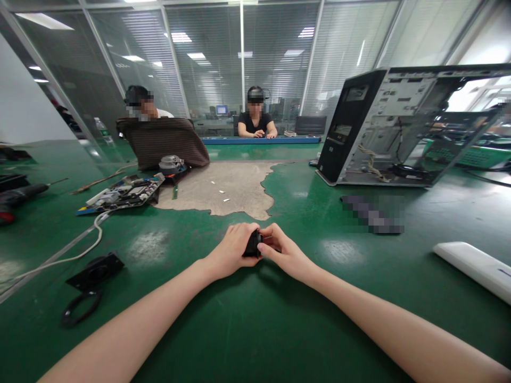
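Just above the green tabletop, my left hand [232, 246] wraps round a small black part [251, 246], its fingers over the far side and thumb below. My right hand [285, 250] meets it from the right, with thumb and fingers pinching that end of the part. Its exact kind is hidden by my fingers. To the left of my forearm lie a flat black square piece with a round centre [97, 270] and a black ring [81, 308].
An opened computer tower [343, 127] stands at the right, with a pixelated object [373, 214] and a white device [475, 266] nearer. A circuit board [125, 191], a white cable [90, 243] and a power drill [24, 197] lie left. Two people sit beyond the table.
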Demonstrator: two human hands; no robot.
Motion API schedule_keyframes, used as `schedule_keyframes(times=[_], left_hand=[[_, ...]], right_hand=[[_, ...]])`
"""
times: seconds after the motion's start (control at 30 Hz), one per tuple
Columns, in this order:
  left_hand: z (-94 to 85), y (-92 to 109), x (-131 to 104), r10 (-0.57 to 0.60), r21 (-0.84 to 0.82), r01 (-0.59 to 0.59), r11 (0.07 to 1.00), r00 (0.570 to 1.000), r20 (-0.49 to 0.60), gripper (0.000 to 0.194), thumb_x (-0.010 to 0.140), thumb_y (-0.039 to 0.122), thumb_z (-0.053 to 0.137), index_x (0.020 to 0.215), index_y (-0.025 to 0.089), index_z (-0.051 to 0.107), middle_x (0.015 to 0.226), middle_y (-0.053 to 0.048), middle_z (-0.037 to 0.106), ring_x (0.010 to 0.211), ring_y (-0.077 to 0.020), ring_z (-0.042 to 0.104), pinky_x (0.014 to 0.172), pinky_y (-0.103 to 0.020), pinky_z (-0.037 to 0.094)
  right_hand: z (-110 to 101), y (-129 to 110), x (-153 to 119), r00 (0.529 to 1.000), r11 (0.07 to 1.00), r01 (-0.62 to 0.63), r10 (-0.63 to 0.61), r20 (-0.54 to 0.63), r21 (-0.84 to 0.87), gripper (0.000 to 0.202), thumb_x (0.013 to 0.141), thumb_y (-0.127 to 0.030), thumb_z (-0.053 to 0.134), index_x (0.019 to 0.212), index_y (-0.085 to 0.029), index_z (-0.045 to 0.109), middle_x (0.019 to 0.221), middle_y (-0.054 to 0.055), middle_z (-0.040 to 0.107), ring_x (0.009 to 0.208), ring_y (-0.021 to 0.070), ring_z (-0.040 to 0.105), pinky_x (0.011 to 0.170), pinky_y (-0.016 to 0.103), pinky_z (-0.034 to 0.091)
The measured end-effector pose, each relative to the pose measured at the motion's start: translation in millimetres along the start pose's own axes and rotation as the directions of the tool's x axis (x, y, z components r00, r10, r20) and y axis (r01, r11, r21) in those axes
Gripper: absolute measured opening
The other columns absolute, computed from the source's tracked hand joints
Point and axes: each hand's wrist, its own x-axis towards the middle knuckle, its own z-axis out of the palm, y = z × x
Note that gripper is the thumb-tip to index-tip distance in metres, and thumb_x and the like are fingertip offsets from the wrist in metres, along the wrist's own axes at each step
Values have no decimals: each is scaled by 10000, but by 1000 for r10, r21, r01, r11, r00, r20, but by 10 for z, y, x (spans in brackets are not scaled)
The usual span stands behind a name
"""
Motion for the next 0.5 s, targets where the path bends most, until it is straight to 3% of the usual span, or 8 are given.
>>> schedule_keyframes(times=[0.27,0.5], left_hand=[[-5,15,9,-1,-3,1,1000,1000,1,559,684,244,633,1138,209,309,1034,-61,494,955,-234,467,822,-373,347],[1,4,-2,6,4,-6,1000,1000,-3,582,670,204,637,1145,205,301,1048,-59,489,963,-228,461,828,-362,338]], right_hand=[[15,-32,33,998,999,-43,43,-47,-4,200,788,-299,537,940,-211,442,877,22,534,818,154,558,712,323,494],[2,-53,-18,1000,999,12,-11,19,-32,184,789,-257,552,921,-211,433,894,7,528,850,139,558,773,311,473]])
